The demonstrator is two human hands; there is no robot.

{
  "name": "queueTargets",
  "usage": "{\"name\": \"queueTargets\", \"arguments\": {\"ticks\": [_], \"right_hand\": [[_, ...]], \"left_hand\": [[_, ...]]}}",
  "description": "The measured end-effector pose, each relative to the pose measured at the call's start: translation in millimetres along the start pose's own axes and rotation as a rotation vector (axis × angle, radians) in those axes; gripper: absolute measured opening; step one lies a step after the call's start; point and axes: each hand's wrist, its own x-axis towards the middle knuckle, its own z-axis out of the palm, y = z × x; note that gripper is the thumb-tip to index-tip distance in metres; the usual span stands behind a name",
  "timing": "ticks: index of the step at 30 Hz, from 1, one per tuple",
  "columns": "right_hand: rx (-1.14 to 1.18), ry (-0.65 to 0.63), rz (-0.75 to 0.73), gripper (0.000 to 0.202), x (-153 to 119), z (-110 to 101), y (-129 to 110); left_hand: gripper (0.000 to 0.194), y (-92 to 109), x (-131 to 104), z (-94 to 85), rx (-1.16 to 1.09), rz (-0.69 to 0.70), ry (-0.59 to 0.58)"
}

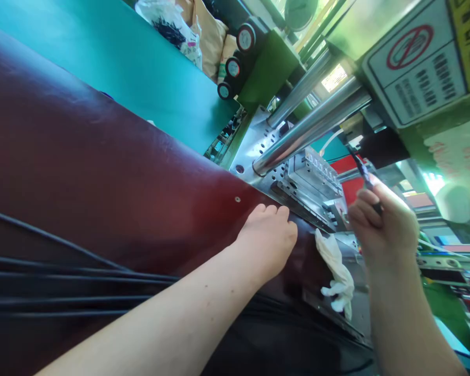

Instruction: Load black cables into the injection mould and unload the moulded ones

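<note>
My left hand (267, 241) is closed, its knuckles up, over the dark red surface (141, 172) beside the metal machine plate (254, 146). Its fingers curl under, so whatever they may hold is hidden. Raised at the right, my right hand (386, 216) grips a slim dark tool (362, 169) that points up and to the left; blur hides its exact kind. Behind the hands sits a silver metal mould block (317, 169) in the machine. A crumpled white glove (337, 274) hangs between my two hands.
Two thick steel bars (313, 125) slant above the mould block. A warning sign (415, 65) is on the machine's upper right. Black cables (70, 274) run along the lower left. Beyond the red surface lies a teal sheet (113, 68), with bags (207, 36) behind it.
</note>
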Motion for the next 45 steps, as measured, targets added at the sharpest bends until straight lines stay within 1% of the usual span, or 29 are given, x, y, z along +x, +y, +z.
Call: {"name": "queueTargets", "arguments": {"ticks": [2,3,8,10,14,16,19,20,22,24,25,27,29,30,31,33,35,36,38,41,43,45], "right_hand": [[-0.012,-0.005,-0.003,0.018,-7.1,-9.6,-0.1],[-0.017,0.013,-0.013,0.019,-6.2,-12.0,0.9],[-0.009,0.088,-0.070,0.012,11.7,-7.3,10.0],[-0.004,0.079,-0.064,0.013,7.1,-8.8,10.2],[0.012,0.077,-0.036,0.018,-6.4,-21.7,6.7],[0.040,0.094,-0.040,0.017,0.3,-24.7,7.6],[0.102,0.119,-0.072,0.015,18.5,-22.1,10.5],[0.117,0.113,-0.079,0.014,20.9,-21.6,10.7],[0.124,0.069,-0.067,0.011,14.4,-25.5,9.3],[0.082,0.026,0.001,0.005,-4.1,-38.2,7.5],[0.039,0.022,0.040,0.003,-14.4,-47.6,7.5],[-0.106,0.054,0.076,0.021,-28.0,-69.7,10.4],[-0.352,0.099,0.010,0.037,-24.9,-89.1,17.8],[-0.505,0.108,-0.059,0.039,-16.8,-95.5,22.7],[-0.673,0.099,-0.132,0.037,-5.5,-99.1,27.8],[-0.999,0.048,-0.249,0.032,20.1,-97.9,36.7],[-1.231,-0.038,-0.322,0.035,38.4,-90.4,40.3],[-1.309,-0.090,-0.345,0.038,41.4,-86.8,39.2],[-1.407,-0.187,-0.372,0.043,33.4,-84.7,31.3],[-1.449,-0.281,-0.392,0.042,2.3,-94.9,13.1],[-1.414,-0.285,-0.422,0.040,-10.9,-101.1,6.9],[-1.418,-0.231,-0.453,0.037,-7.1,-97.9,10.0]], "left_hand": [[0.011,-0.4,0.2,-0.2,-0.004,0.001,-0.003],[0.011,-0.6,0.2,-0.2,-0.006,0.003,-0.003],[0.013,-2.0,-1.6,0.7,0.006,0.002,0.010],[0.013,-2.0,-2.4,1.0,0.009,0.001,0.011],[0.012,-1.1,-2.5,0.5,0.021,0.002,0.003],[0.013,-0.6,-2.1,0.0,0.027,-0.003,-0.018],[0.015,-0.7,-1.8,-0.9,0.027,-0.019,-0.060],[0.015,-1.0,-1.8,-1.2,0.020,-0.024,-0.072],[0.017,-1.6,-1.9,-1.8,0.001,-0.038,-0.090],[0.018,-1.7,-1.5,-2.3,-0.017,-0.054,-0.111],[0.018,-1.3,-1.0,-2.5,-0.021,-0.064,-0.120],[0.018,0.3,0.5,-2.5,-0.017,-0.084,-0.132],[0.019,2.3,2.2,-1.9,-0.002,-0.110,-0.141],[0.020,3.2,3.0,-1.4,0.004,-0.123,-0.147],[0.021,3.8,3.5,-0.9,0.006,-0.137,-0.153],[0.022,4.1,3.8,-0.1,-0.005,-0.157,-0.156],[0.023,3.6,3.3,0.0,-0.028,-0.168,-0.152],[0.024,3.3,3.0,-0.2,-0.038,-0.175,-0.153],[0.024,3.1,2.8,-0.6,-0.043,-0.196,-0.168],[0.024,3.1,3.5,1.0,-0.008,-0.214,-0.172],[0.024,1.6,3.9,4.6,0.026,-0.201,-0.149],[0.025,-2.4,3.5,9.8,0.066,-0.182,-0.111]]}}
